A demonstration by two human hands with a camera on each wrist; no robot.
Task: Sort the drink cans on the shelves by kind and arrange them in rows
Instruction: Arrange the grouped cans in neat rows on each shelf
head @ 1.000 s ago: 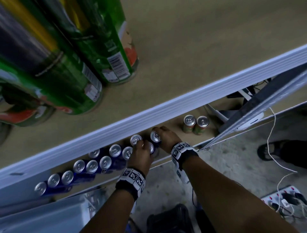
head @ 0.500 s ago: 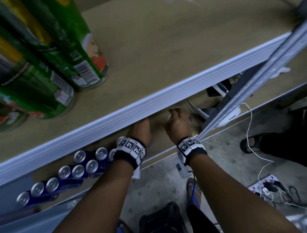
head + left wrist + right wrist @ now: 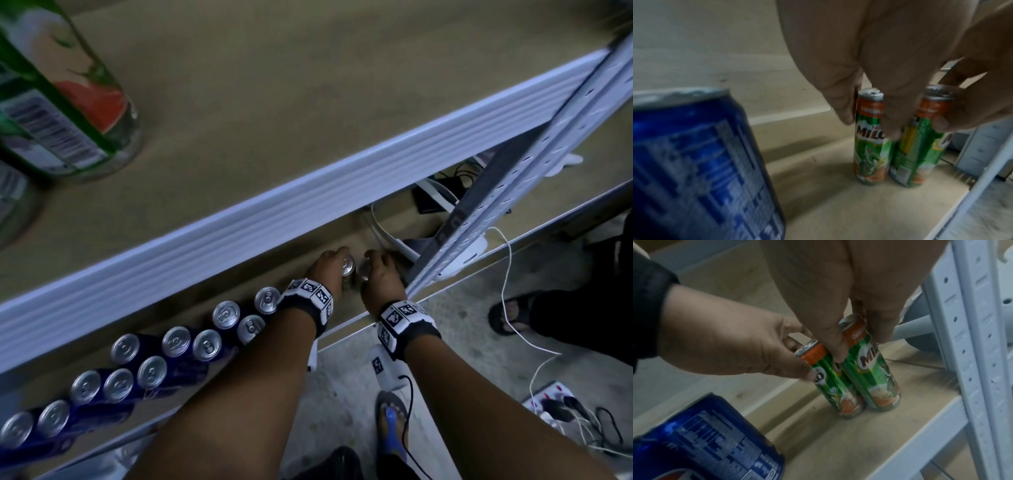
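Two slim green Milo cans stand upright and touching on the lower shelf, close to the right post. My left hand pinches the top of the left can. My right hand comes from above and grips the right can, thumb between the two cans. In the head view both hands cover the cans, and only their silver tops show. Blue cans stand in two rows to the left.
The perforated white post rises just right of the cans. The upper shelf's white edge overhangs my hands, and a big green can stands on that shelf. The nearest blue can is close on the left. Cables and a power strip lie on the floor.
Both hands left the blue cans and moved right along the lower shelf to the two green cans, which they now hold. The head view swung right with them.
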